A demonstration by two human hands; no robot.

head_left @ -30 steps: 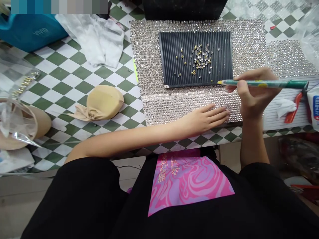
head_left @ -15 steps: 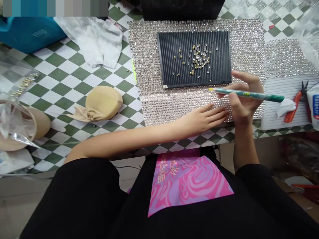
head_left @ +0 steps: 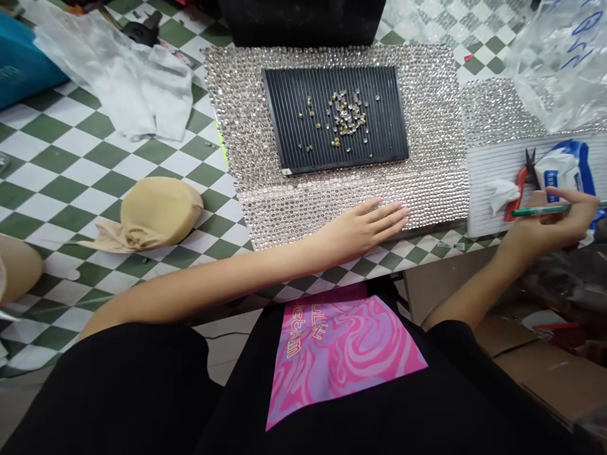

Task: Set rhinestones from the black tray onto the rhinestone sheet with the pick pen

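Note:
My left hand point(head_left: 367, 226) lies flat, fingers stretched out, on the front strip of a sheet covered in silvery rhinestones point(head_left: 431, 126). A ridged black tray point(head_left: 284, 148) rests on that sheet, with several loose clear and yellowish rhinestones point(head_left: 348, 117) scattered in it. Off to the right, my right hand point(head_left: 564, 221) is closed on a slim green pencil point(head_left: 545, 210). It is over the table's right side, close to a blue-and-white packet point(head_left: 564, 167) and red-handled pliers point(head_left: 519, 189). Part of the pencil is hidden by the fingers.
A beige cloth pouch with a knotted end point(head_left: 159, 212) sits on the checkered tabletop point(head_left: 118, 151) to the left. Behind it lies crumpled white cloth point(head_left: 156, 95). A black box point(head_left: 303, 22) stands behind the sheet. Clear plastic bags point(head_left: 559, 69) lie at back right.
My right hand has moved right with the pencil, from beside the tray to near the packet. My left hand stays flat on the rhinestone sheet. The view has shifted right.

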